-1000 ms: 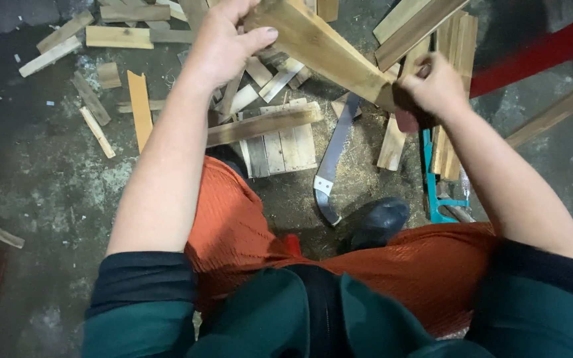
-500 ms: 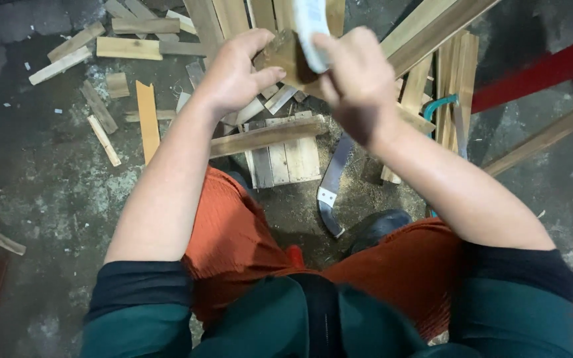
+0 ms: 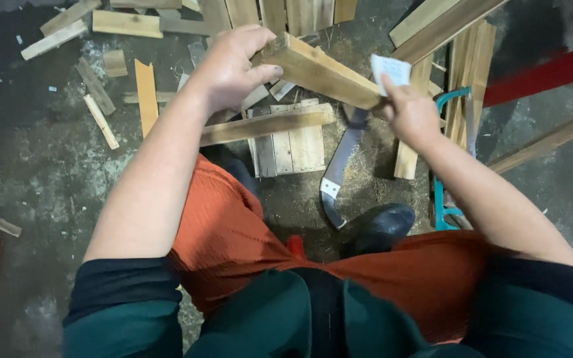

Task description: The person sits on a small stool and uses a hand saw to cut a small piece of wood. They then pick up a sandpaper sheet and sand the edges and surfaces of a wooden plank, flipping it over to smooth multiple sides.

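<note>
The left hand (image 3: 230,69) grips one end of a wooden block (image 3: 319,69) while the right hand (image 3: 409,116) pinches sandpaper (image 3: 390,69) against its far-right end (sanding seemingly mid-way, scraps scattered below).

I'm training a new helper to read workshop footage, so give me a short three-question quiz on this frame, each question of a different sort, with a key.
1. True or false: the left hand grips one end of the wooden block.
2. What does the right hand hold against the block?
A. a small pale sheet
B. a hammer
C. a paintbrush
3. Fill in: the curved blade lies on the ____ between the person's legs, touched by neither hand.

Key: 1 true; 2 A; 3 floor.
</note>
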